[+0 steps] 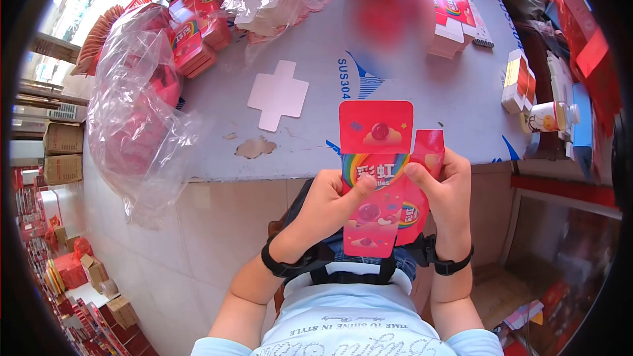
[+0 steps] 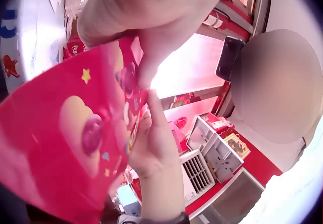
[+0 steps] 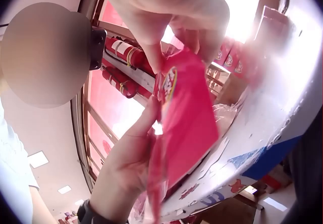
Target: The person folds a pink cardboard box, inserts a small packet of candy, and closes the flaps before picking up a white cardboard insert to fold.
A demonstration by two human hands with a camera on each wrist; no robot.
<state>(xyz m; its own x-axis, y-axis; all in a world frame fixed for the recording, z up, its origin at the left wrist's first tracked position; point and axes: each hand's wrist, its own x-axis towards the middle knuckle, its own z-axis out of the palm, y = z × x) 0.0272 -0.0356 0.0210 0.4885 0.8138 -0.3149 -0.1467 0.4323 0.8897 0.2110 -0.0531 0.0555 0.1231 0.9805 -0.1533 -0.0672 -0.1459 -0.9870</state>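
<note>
A red candy box blank (image 1: 377,128) of printed cardboard, with a rainbow and white lettering, is held up in front of the body, close to the table's near edge. My left hand (image 1: 330,203) grips its left side, thumb across the printed face. On the other side my right hand (image 1: 450,184) pinches a side panel, thumb in front and fingers behind. The blank's flaps stick out above and below the hands. In the left wrist view a broad red panel (image 2: 55,128) fills the left side; the right wrist view shows the blank's plain red panel (image 3: 189,118) at an angle.
On the grey table (image 1: 217,128) lies a white cross-shaped card (image 1: 278,95). Stacked red boxes (image 1: 192,49) and a clear plastic bag (image 1: 142,102) stand at left. More box blanks (image 1: 452,26) are stacked at back right, near a small jar (image 1: 544,118).
</note>
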